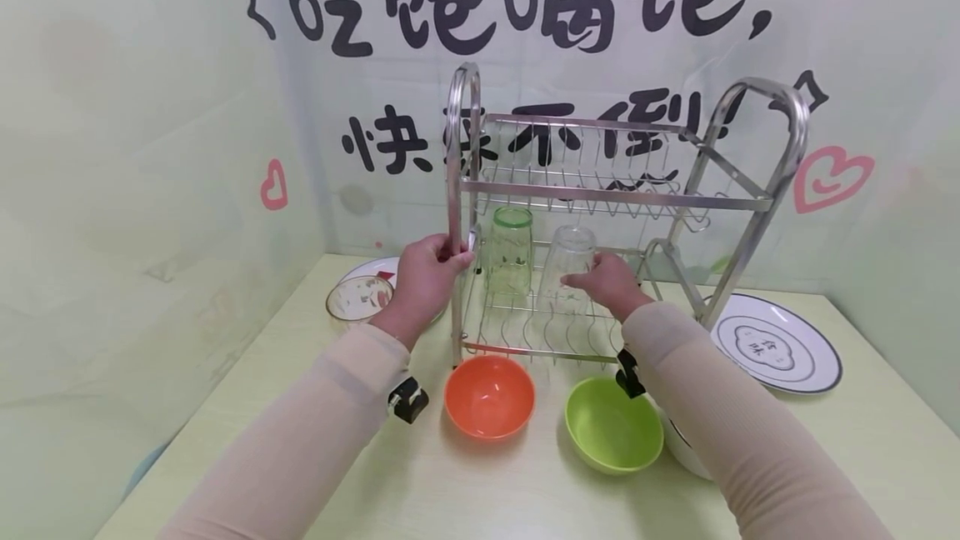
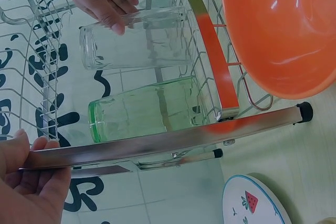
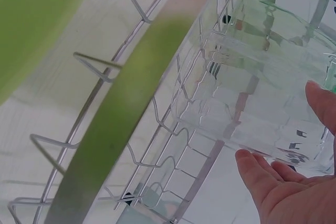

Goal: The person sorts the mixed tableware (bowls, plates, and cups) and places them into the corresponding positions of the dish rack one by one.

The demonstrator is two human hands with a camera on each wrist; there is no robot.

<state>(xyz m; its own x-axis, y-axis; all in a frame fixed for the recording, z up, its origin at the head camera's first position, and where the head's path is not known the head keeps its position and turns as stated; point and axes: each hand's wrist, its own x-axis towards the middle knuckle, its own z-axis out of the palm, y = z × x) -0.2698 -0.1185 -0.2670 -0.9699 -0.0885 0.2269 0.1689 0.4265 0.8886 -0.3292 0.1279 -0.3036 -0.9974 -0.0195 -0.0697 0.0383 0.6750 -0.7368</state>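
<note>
A metal two-tier dish rack (image 1: 615,194) stands before me. My left hand (image 1: 423,277) grips its left front upright; in the left wrist view, the thumb and fingers wrap this metal bar (image 2: 131,148). My right hand (image 1: 611,280) holds a clear drinking glass (image 1: 567,273), which is upside down on the lower tier. The right wrist view has the thumb (image 3: 321,103) on one side of this glass and the fingers (image 3: 257,174) along the other. To its left, a green-tinted glass (image 1: 510,252) stands upside down on the same tier.
An orange bowl (image 1: 490,398) and a green bowl (image 1: 613,426) sit in front of the rack. A white pot or bowl (image 1: 686,452) is partly hidden under my right sleeve. A patterned plate (image 1: 776,344) lies at right; a glass bowl (image 1: 360,298) and another plate (image 1: 382,267) lie at left.
</note>
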